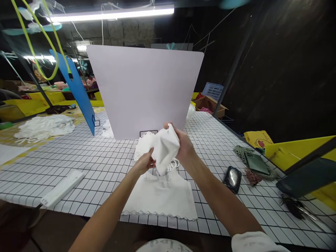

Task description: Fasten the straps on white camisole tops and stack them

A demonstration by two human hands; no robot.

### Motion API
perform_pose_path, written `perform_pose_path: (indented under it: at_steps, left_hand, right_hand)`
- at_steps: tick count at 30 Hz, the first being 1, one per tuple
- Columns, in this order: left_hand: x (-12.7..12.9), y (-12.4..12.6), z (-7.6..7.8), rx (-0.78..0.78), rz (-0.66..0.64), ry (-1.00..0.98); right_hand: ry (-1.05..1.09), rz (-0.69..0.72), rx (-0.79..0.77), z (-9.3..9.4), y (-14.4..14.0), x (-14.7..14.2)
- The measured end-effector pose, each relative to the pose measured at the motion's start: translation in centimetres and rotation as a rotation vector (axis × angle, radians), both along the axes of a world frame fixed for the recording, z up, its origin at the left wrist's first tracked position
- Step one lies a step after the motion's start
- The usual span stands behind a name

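Note:
A bunched white cloth garment (165, 148) is held up above the table between my two hands. My left hand (145, 161) pinches its lower left side, and my right hand (183, 142) grips it from the right, with the fingers partly behind the fabric. Below it a white garment with a wavy hem and thin straps (161, 197) lies flat near the table's front edge. Just behind the hands sits a stack of folded white cloth (143, 145), partly covered by the held piece.
An upright white board (147, 91) stands behind the stack, a blue board (75, 89) to its left. A white garment pile (46, 127) lies far left, a power strip (63, 189) nearer. At right are a black phone-like object (232, 179), a green pouch-like item (257, 163) and scissors (301, 210).

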State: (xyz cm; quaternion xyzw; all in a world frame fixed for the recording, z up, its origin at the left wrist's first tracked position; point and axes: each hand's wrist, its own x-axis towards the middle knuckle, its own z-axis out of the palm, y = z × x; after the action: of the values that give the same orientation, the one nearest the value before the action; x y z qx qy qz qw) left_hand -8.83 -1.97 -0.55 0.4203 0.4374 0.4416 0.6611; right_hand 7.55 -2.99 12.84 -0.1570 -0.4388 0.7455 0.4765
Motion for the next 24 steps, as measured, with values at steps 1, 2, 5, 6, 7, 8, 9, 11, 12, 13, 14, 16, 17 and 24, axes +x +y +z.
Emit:
perform_pose_path:
  at_steps: [1,2,5,6,7,8,9,11,12,13,14,16,17,24]
  left_hand:
    - [0.4,-0.2,0.3,-0.017,-0.006,-0.020]
    - [0.7,-0.4,0.6,-0.029,-0.005,-0.034]
    - [1.3,-1.1,1.9,-0.046,-0.024,-0.103]
    - [1.3,-1.4,2.5,-0.041,-0.043,-0.151]
    - [1.0,-1.7,3.3,-0.025,-0.066,-0.205]
    - [0.6,-2.0,4.2,0.006,-0.086,-0.258]
    - [0.0,-2.3,5.3,0.051,-0.100,-0.301]
    - [-1.5,-2.7,7.9,0.172,-0.096,-0.308]
    - [-2.3,-2.7,9.2,0.232,-0.077,-0.280]
    - [-3.0,-2.6,10.5,0.284,-0.049,-0.242]
    - [-3.7,-2.5,11.7,0.313,-0.025,-0.203]
    - [-4.4,-2.0,13.5,0.328,0.018,-0.148]
    - [-4.5,-1.7,14.0,0.320,0.030,-0.131]
    - [-1.6,0.0,14.6,0.244,0.060,-0.023]
  right_hand:
    - [-0.014,0.013,0.026,0.1,-0.5,0.0]
    - [-0.032,0.016,0.060,0.3,-0.9,0.3]
    - [-0.118,-0.064,0.181,0.7,-1.0,1.8]
    - [-0.157,-0.109,0.211,0.7,-0.8,2.5]
    - [-0.195,-0.155,0.229,0.6,-0.4,3.4]
    - [-0.226,-0.200,0.233,0.3,0.0,4.3]
    - [-0.247,-0.238,0.222,0.0,0.5,5.2]
    - [-0.255,-0.284,0.164,-0.9,1.3,7.0]
    - [-0.242,-0.290,0.127,-1.5,1.7,7.7]
    - [-0.219,-0.289,0.094,-2.1,2.0,8.3]
    - [-0.196,-0.283,0.071,-2.8,2.4,8.8]
    - [-0.177,-0.274,0.055,-4.3,3.1,9.4]
    - [-0.190,-0.272,0.056,-4.9,3.5,9.5]
    - [-0.440,-0.529,0.272,-5.9,2.6,7.2]
